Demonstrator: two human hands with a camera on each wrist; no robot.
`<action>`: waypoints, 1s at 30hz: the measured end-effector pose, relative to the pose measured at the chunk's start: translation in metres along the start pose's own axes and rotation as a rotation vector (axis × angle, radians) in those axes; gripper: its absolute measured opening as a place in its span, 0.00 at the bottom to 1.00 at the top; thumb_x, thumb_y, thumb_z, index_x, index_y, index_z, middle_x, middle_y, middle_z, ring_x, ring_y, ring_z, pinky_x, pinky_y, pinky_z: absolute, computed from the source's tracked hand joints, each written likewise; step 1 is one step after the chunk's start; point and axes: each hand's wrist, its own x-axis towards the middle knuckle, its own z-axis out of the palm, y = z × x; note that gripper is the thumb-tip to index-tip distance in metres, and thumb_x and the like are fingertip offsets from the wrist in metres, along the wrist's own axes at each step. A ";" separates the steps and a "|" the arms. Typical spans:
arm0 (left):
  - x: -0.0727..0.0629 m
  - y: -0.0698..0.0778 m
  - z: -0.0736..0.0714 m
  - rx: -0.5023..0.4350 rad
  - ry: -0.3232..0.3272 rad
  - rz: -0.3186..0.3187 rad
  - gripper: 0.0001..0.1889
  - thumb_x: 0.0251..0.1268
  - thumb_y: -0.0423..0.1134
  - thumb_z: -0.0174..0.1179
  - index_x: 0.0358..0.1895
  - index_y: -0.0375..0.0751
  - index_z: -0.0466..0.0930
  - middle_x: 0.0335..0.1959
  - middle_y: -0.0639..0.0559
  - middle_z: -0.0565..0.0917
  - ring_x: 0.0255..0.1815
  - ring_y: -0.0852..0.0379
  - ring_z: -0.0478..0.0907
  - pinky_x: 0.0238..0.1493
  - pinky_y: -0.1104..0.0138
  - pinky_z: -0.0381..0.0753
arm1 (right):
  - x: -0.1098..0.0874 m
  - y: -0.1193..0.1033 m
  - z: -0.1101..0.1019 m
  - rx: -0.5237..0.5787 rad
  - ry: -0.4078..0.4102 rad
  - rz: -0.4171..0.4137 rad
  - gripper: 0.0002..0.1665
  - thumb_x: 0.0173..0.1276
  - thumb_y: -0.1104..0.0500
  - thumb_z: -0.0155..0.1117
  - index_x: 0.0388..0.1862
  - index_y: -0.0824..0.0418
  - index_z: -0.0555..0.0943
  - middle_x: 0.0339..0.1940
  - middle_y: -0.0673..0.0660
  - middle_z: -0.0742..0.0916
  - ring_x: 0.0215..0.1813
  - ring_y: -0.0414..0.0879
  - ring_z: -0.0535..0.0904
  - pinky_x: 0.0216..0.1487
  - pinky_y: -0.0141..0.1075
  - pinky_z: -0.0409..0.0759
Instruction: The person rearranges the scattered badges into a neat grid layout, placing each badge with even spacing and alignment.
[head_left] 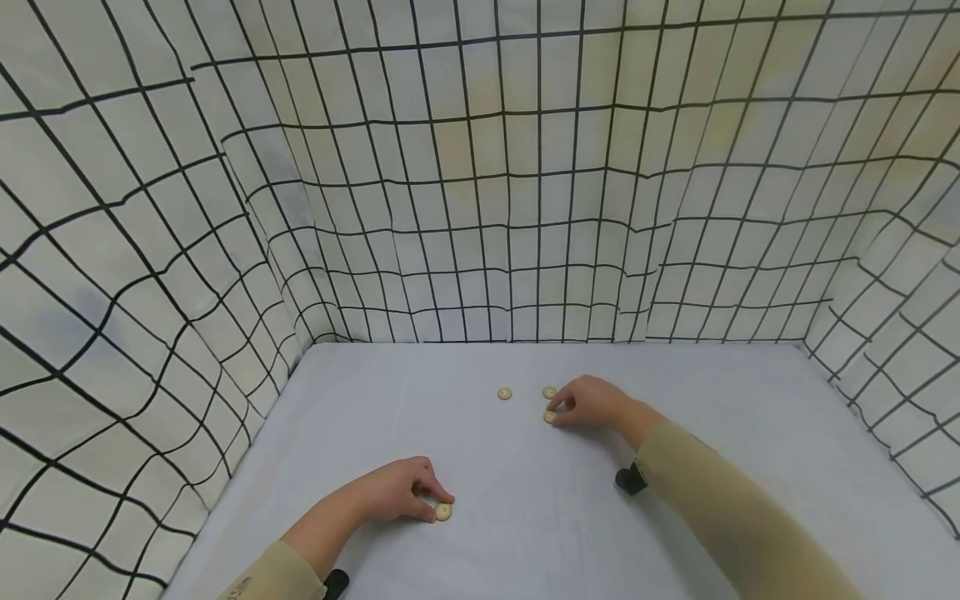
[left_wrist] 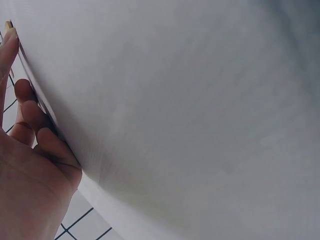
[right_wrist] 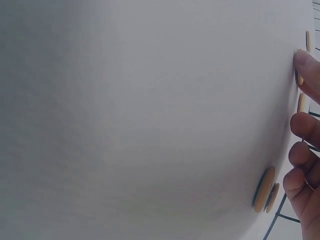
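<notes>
My left hand [head_left: 397, 490] pinches a small round wooden disc [head_left: 443, 512] between thumb and fingertip, low over the white table left of centre. The disc's pale face carries a dark mark. In the left wrist view only the disc's edge [left_wrist: 8, 24] shows at the fingertip. Farther back, my right hand [head_left: 592, 404] has thumb and index finger on another wooden disc [head_left: 550, 416]. Just behind that one lies a third disc [head_left: 550, 392]. To its left is one more disc [head_left: 505, 393]. The right hand's other fingers [right_wrist: 300, 155] are curled toward the palm.
Two more wooden discs, a bigger one [right_wrist: 264, 190] and a smaller one [right_wrist: 273, 198], appear low in the right wrist view. A black grid net [head_left: 480, 175] over pale cloth walls in the white table [head_left: 480, 550] at the back and sides. Black wrist devices [head_left: 632, 479] sit below both sleeves.
</notes>
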 end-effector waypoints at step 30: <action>-0.002 0.002 -0.001 -0.015 0.007 0.004 0.14 0.54 0.37 0.74 0.44 0.58 0.91 0.36 0.61 0.76 0.39 0.59 0.71 0.43 0.66 0.71 | -0.023 0.026 -0.006 0.122 0.086 0.021 0.16 0.60 0.46 0.74 0.48 0.43 0.88 0.31 0.46 0.82 0.35 0.44 0.75 0.37 0.38 0.74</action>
